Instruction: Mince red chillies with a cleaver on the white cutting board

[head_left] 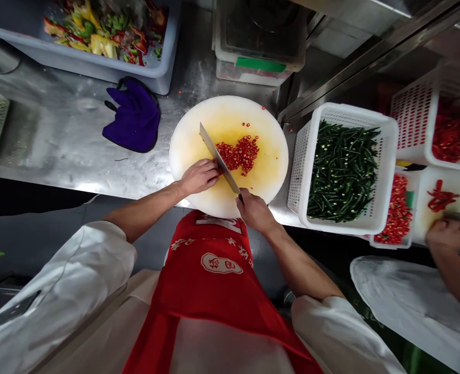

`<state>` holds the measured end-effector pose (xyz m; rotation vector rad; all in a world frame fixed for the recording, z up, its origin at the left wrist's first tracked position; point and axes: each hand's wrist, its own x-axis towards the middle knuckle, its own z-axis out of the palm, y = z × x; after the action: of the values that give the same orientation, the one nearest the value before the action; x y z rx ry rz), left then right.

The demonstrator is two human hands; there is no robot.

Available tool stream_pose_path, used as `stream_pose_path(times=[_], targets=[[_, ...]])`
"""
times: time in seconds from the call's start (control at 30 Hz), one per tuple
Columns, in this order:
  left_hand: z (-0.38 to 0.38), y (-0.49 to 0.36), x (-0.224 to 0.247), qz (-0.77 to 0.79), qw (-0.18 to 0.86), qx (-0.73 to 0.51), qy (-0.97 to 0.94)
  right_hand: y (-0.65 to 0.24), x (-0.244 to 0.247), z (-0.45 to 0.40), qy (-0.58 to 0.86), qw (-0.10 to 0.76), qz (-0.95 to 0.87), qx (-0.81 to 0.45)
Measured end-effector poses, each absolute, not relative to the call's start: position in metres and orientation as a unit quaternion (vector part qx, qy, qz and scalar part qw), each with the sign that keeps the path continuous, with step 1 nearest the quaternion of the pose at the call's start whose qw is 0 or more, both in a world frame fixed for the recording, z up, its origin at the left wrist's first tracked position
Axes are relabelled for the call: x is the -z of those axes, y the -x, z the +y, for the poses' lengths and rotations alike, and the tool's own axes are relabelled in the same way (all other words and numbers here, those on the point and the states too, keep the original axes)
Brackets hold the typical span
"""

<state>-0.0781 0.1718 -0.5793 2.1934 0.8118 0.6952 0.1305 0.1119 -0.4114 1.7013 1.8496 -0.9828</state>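
Note:
On a round white cutting board (pixel 191 124) lies a heap of chopped red chilies (pixel 247 153), cut into small rings. My right hand (pixel 254 209) is closed round the handle of a cleaver (pixel 221 161), whose blade slants up and left across the board along the heap's left side. Just left of the blade, my left hand (pixel 200 175) rests on the board with its fingers curled in. Whatever is under those fingertips is hidden. A few loose chili pieces lie above the heap.
A blue-grey bin (pixel 161 70) of pepper scraps stands back left, a purple cloth mask (pixel 134 115) before it. Right of the board are a white basket (pixel 385 171) of green chilies and a tub of red pieces (pixel 395 213). At far right, a co-worker's hand (pixel 448 232) is beside red pepper strips.

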Motion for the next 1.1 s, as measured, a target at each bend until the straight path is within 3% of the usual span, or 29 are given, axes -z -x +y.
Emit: stream_pose_path(times=[0.13, 0.3, 0.7, 0.8, 0.97, 1.1], targets=[[0.171, 0.08, 0.577, 0.305, 0.327, -0.27, -0.852, -0.131, 0.424, 0.124, -0.616, 0.192, 0.677, 0.354], [0.171, 0.082, 0.573, 0.326, 0.317, -0.304, -0.837, -0.135, 0.392, 0.12, -0.627, 0.184, 0.67, 0.353], [0.171, 0.077, 0.578, 0.36, 0.328, -0.278, -0.828, -0.151, 0.343, 0.108, -0.592, 0.277, 0.648, 0.391], [0.172, 0.077, 0.579, 0.36, 0.343, -0.275, -0.823, -0.145, 0.363, 0.114, -0.591, 0.281, 0.652, 0.384], [0.172, 0.079, 0.578, 0.356, 0.336, -0.276, -0.827, -0.129, 0.418, 0.126, -0.603, 0.215, 0.678, 0.361], [0.169, 0.082, 0.575, 0.366, 0.334, -0.273, -0.825, -0.134, 0.415, 0.125, -0.611, 0.186, 0.679, 0.362]])
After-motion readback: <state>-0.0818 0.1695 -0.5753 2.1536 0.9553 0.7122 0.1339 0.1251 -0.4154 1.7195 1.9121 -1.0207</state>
